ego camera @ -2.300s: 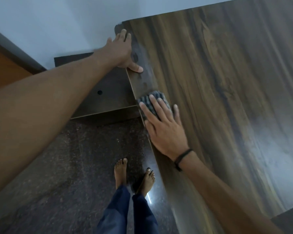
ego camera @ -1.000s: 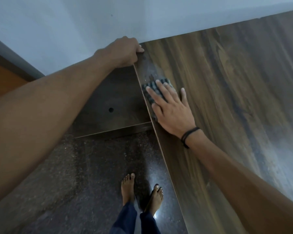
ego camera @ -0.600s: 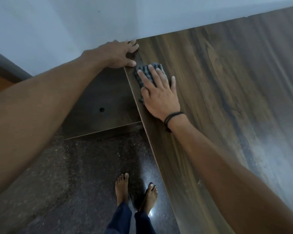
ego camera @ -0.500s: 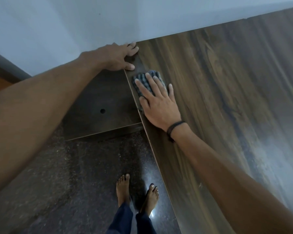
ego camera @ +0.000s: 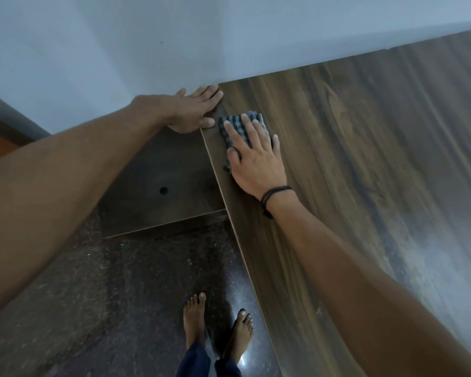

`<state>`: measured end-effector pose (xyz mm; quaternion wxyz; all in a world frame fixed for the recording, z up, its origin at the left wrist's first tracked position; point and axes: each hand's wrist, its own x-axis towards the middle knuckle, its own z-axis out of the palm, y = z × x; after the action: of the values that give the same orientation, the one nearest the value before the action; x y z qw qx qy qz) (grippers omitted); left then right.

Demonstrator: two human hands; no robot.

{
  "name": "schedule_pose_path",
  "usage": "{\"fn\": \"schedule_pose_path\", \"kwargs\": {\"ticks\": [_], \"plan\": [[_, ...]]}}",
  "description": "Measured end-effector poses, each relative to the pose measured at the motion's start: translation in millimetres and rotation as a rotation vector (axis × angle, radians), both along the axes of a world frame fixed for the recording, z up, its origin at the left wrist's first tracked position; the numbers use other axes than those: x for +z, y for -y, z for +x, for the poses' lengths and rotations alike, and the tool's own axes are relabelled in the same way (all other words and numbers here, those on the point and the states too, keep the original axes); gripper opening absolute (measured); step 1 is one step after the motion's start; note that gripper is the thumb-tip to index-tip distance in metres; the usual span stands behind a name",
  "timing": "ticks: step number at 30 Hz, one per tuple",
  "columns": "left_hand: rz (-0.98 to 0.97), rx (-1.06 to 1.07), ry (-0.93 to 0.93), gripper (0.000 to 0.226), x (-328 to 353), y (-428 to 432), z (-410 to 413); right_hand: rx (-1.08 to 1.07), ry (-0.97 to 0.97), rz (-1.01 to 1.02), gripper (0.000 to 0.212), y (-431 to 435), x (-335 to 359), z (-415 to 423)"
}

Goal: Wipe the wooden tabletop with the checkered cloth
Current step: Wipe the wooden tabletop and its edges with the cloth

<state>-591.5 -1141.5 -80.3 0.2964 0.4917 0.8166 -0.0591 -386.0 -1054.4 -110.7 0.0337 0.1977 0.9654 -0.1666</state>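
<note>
The left hand [ego camera: 193, 110] lies flat, fingers straight, on the far-left corner of the brown wooden tabletop [ego camera: 351, 159]. Just beside it, the folded grey-and-black checkered cloth [ego camera: 237, 121] runs lengthwise along the left edge, pointing towards the wall. The right hand [ego camera: 256, 164] presses it flat, fingers straight and spread.

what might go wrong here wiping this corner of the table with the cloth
1. The checkered cloth lies close to the left edge of the wooden tabletop, pressed under the flat right hand. A stroke further left could push it over the edge onto the lower dark panel.
2. The left hand rests on the corner by the wall, so the patch under it may go unwiped unless it lifts.
</note>
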Motion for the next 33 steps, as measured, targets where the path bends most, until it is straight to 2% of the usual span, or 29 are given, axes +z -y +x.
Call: {"fn": "schedule_pose_path", "kwargs": {"ticks": [4, 7, 12, 14, 16, 18, 21, 26, 29, 33], "plan": [[0.004, -0.001, -0.014, 0.070, 0, 5, 7, 0.075, 0.006, 0.017, 0.055, -1, 0, 23], [0.007, 0.010, -0.022, 0.069, -1, 3, 7, 0.043, 0.013, 0.032, 0.055, -1, 1, 24], [0.007, 0.022, -0.044, 0.069, 0, 2, 11, 0.127, -0.013, -0.076, 0.053, -8, 10, 30], [0.021, 0.046, -0.034, 0.069, 4, 1, 14, 0.048, -0.126, -0.103, 0.050, -29, 15, 43], [0.090, 0.096, 0.008, 0.068, 12, -2, 27, -0.124, -0.234, -0.091, 0.049, -62, 16, 60], [0.199, 0.147, 0.032, 0.069, 23, -8, 51, -0.230, -0.219, -0.012, 0.050, -98, 11, 80], [0.240, 0.093, 0.029, 0.080, 27, -18, 99, -0.196, -0.095, 0.077, 0.057, -127, -2, 101], [0.134, 0.047, 0.038, 0.093, 6, -16, 136, -0.206, -0.126, 0.090, 0.058, -126, -7, 103], [0.119, 0.117, 0.041, 0.091, 4, -13, 132, -0.203, -0.127, 0.087, 0.058, -127, -6, 105], [0.179, 0.374, -0.064, 0.082, 2, -9, 105, -0.203, -0.133, 0.098, 0.058, -126, -6, 104]]}}
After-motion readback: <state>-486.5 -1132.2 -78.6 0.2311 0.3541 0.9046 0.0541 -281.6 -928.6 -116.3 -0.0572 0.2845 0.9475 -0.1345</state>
